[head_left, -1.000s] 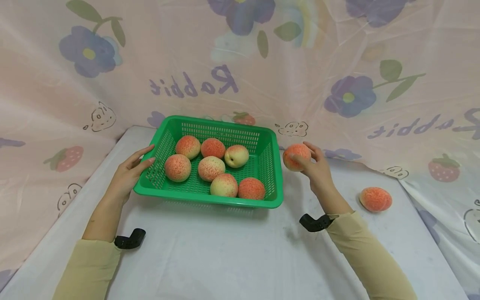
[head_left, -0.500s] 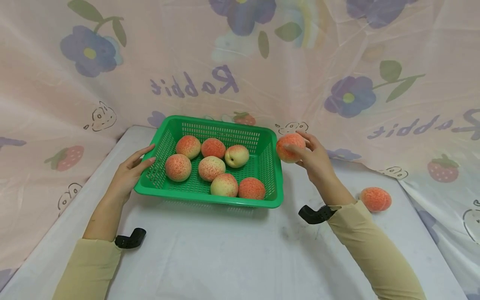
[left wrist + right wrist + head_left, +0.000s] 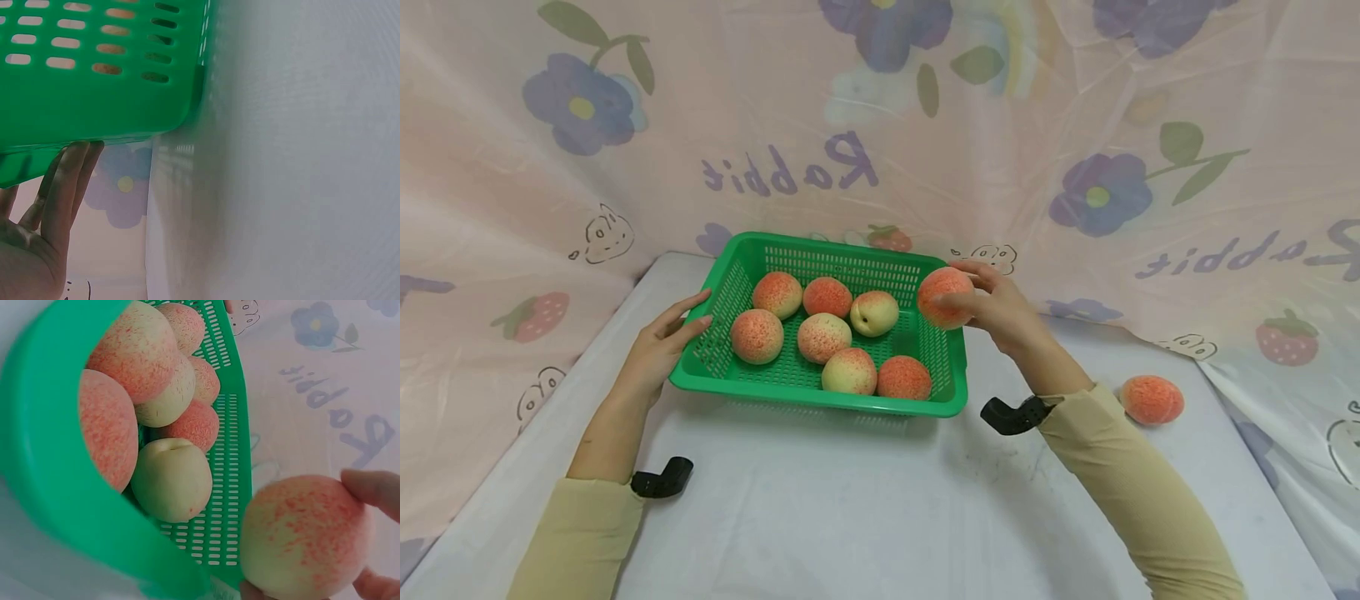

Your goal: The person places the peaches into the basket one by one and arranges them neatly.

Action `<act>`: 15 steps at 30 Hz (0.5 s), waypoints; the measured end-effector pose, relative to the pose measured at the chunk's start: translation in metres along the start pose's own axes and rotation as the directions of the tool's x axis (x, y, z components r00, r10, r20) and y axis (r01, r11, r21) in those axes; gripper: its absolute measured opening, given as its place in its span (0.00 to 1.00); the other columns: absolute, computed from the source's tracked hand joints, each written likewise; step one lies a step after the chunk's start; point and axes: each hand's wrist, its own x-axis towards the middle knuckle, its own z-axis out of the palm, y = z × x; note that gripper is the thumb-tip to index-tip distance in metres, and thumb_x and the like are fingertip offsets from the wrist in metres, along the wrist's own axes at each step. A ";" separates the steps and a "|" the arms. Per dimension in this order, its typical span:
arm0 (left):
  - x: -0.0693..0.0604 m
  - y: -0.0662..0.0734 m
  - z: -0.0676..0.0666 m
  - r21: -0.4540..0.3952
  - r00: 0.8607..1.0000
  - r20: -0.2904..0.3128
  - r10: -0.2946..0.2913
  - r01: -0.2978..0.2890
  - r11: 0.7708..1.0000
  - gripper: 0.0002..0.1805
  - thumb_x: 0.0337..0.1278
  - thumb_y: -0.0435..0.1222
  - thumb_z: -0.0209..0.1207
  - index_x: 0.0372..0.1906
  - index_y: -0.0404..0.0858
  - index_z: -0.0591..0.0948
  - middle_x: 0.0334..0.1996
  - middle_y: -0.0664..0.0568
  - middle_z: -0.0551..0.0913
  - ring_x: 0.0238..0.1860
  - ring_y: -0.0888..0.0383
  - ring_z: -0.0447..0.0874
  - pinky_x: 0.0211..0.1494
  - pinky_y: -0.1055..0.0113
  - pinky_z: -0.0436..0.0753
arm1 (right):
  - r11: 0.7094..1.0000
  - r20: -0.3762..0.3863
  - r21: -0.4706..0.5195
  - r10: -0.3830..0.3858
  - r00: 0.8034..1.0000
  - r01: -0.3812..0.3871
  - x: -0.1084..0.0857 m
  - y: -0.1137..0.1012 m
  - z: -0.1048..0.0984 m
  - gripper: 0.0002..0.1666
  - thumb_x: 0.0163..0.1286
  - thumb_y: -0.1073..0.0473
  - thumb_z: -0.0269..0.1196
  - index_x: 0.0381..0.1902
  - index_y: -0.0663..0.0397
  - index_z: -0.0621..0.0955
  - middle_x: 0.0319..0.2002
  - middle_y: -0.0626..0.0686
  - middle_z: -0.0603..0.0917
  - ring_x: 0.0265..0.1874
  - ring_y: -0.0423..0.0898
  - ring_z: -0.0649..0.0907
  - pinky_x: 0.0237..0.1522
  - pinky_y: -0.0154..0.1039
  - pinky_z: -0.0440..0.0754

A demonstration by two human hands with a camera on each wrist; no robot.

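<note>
A green plastic basket with slotted walls stands on the table and holds several peaches. At its left end my left hand grips the rim, with digits over the top and other fingers against the outer wall below. My right hand holds an orange-red peach above the basket's right rim, pinched between thumb and fingers. In the right wrist view this held peach shows a yellowish lower side, and a pale peach lies inside the basket.
Another peach lies on the white-covered table, right of the basket and beyond my right forearm. A pink printed curtain hangs close behind the basket. Black cameras are strapped to both wrists.
My right hand has carried its peach leftward, from outside the basket's right end to over the rim. The left hand, the basket and the peaches inside have stayed in place.
</note>
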 end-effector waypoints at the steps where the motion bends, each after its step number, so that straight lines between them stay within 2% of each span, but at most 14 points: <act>1: 0.000 0.000 0.000 0.001 1.000 -0.001 0.000 0.000 1.000 0.32 0.65 0.54 0.54 0.73 0.59 0.61 0.77 0.44 0.40 0.76 0.38 0.33 0.69 0.29 0.40 | 1.000 0.015 -0.006 0.002 1.000 -0.002 0.001 -0.001 0.001 0.40 0.63 0.62 0.65 0.71 0.53 0.63 0.69 0.62 0.62 0.57 0.56 0.74 0.60 0.52 0.76; 8: 0.000 -0.001 0.000 0.000 1.000 -0.003 -0.002 0.002 1.000 0.32 0.66 0.53 0.54 0.73 0.59 0.61 0.77 0.45 0.42 0.76 0.38 0.34 0.69 0.29 0.41 | 0.996 0.081 -0.089 0.005 0.997 0.002 0.009 -0.001 0.009 0.38 0.62 0.61 0.66 0.69 0.56 0.65 0.67 0.63 0.64 0.56 0.58 0.76 0.56 0.52 0.78; 15: 0.001 -0.002 0.000 0.008 1.000 -0.003 -0.006 0.006 1.000 0.32 0.66 0.53 0.53 0.73 0.58 0.61 0.77 0.43 0.42 0.75 0.37 0.35 0.68 0.29 0.42 | 0.986 0.136 -0.163 0.046 0.990 -0.024 0.015 -0.002 0.019 0.36 0.62 0.61 0.66 0.67 0.54 0.67 0.65 0.61 0.65 0.53 0.55 0.77 0.47 0.44 0.80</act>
